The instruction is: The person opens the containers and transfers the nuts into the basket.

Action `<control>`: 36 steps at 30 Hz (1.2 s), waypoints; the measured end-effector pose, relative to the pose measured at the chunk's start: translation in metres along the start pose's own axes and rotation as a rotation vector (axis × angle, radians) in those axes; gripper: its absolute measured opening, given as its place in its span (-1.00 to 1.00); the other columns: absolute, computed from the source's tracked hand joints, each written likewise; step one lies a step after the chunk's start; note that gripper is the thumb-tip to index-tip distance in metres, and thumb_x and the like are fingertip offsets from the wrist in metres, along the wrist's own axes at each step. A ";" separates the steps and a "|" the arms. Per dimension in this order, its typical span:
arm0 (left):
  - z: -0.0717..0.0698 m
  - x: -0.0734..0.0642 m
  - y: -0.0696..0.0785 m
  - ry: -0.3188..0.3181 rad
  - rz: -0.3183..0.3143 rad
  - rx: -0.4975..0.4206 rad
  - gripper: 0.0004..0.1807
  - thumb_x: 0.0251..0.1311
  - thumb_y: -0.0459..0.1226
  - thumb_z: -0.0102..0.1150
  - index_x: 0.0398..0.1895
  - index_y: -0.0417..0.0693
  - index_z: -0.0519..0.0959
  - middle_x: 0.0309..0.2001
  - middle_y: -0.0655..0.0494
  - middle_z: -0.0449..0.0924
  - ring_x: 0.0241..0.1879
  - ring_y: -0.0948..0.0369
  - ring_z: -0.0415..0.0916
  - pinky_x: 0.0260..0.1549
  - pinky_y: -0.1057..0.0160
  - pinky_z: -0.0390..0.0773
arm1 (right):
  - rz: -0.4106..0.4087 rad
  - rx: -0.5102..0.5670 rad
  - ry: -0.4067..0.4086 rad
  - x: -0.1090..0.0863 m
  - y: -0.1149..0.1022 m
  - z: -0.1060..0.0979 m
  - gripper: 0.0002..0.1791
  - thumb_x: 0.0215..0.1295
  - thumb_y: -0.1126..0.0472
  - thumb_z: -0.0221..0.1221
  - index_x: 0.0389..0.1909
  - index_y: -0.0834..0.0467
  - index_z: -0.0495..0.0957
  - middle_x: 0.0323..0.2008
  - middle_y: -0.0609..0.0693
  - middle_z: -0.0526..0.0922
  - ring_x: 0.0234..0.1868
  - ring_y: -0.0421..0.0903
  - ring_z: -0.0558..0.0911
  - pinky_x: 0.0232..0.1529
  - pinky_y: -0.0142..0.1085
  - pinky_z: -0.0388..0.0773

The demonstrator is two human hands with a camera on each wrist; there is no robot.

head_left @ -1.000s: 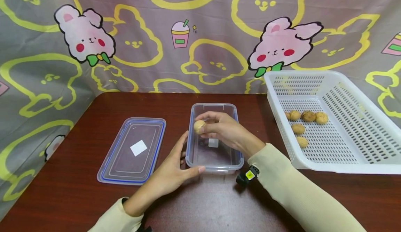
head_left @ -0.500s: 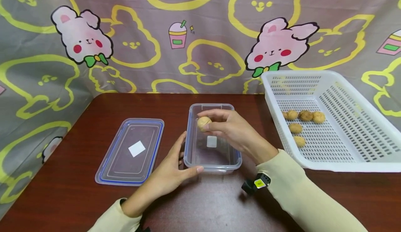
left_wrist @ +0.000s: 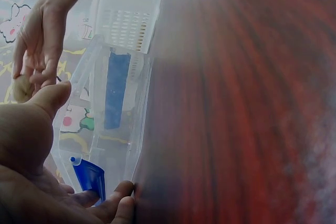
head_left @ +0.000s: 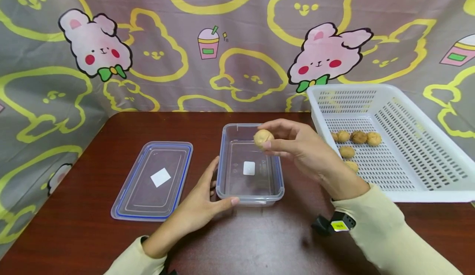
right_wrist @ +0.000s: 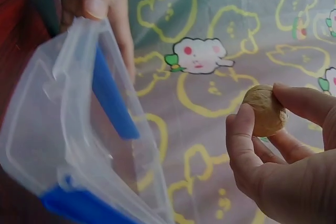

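A walnut (head_left: pixel 262 139) is pinched between the thumb and fingertips of my right hand (head_left: pixel 306 153), above the right side of the clear plastic food container (head_left: pixel 243 199). The right wrist view shows this walnut (right_wrist: pixel 266 109) up close, with a seam across its shell. My left hand (head_left: pixel 200 204) steadies the container at its near left corner, thumb at the rim and fingers along the side. Blue latches (left_wrist: pixel 91 177) hang on the container's sides. Through its transparent floor a white square (head_left: pixel 249 168) shows.
The blue-edged lid (head_left: pixel 148 203) lies on the dark red table left of the container. At the right stands a white perforated basket (head_left: pixel 423 196) with several walnuts (head_left: pixel 358 137) along its left side. A cartoon-print cloth (head_left: pixel 167 93) hangs behind the table.
My right hand has moved the walnut rightward, from over the container's left side to over its right side. The left hand keeps its place at the container's corner.
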State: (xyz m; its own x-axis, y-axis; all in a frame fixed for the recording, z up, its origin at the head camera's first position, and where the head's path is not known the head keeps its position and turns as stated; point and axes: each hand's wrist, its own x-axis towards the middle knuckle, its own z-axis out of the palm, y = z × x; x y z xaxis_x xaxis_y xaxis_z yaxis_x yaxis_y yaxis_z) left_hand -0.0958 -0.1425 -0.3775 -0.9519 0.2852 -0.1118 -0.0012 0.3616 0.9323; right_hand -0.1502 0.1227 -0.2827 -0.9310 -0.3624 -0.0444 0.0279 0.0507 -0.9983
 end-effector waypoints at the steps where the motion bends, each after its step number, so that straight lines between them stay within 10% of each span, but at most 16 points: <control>1: 0.000 0.000 0.000 0.001 -0.003 0.004 0.26 0.19 -0.15 0.55 0.74 0.15 -0.20 0.61 -0.08 0.13 0.36 -0.04 0.48 0.15 0.20 0.65 | 0.000 0.003 0.000 -0.003 -0.003 -0.004 -0.65 0.38 0.34 0.31 0.15 0.11 0.62 -0.08 -0.07 0.76 -0.04 -0.11 0.72 0.08 -0.23 0.67; 16: 0.000 0.000 0.001 0.003 -0.009 0.016 0.26 0.18 -0.13 0.55 0.74 0.16 -0.20 0.61 -0.07 0.13 0.37 -0.03 0.47 0.20 0.10 0.65 | -0.063 0.115 -0.185 -0.018 -0.029 -0.123 -0.51 0.50 0.55 0.02 0.34 0.19 0.54 0.24 0.14 0.66 0.14 0.10 0.74 0.12 -0.20 0.72; 28: 0.001 -0.001 0.002 0.010 -0.014 0.021 0.27 0.18 -0.15 0.56 0.74 0.15 -0.19 0.62 -0.06 0.13 0.37 -0.02 0.47 0.22 0.13 0.63 | -0.116 0.040 -0.333 -0.012 -0.004 -0.221 -0.39 0.45 0.66 -0.15 0.43 0.25 0.44 0.35 0.06 0.61 0.26 -0.03 0.65 0.23 -0.31 0.59; 36: 0.000 0.001 0.001 0.008 -0.006 0.019 0.27 0.18 -0.16 0.56 0.74 0.12 -0.20 0.60 -0.07 0.16 0.35 0.00 0.49 0.18 0.22 0.63 | -0.088 -0.022 -0.274 -0.014 0.008 -0.262 -0.42 0.43 0.70 -0.15 0.37 0.33 0.47 0.31 0.07 0.65 0.21 -0.03 0.69 0.18 -0.35 0.62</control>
State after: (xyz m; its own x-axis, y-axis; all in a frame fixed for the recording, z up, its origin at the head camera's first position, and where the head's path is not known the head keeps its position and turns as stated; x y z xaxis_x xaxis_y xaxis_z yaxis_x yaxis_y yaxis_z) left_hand -0.0963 -0.1417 -0.3770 -0.9544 0.2755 -0.1147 -0.0015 0.3801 0.9250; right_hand -0.2320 0.3724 -0.2802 -0.7963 -0.6041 0.0308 -0.0593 0.0273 -0.9979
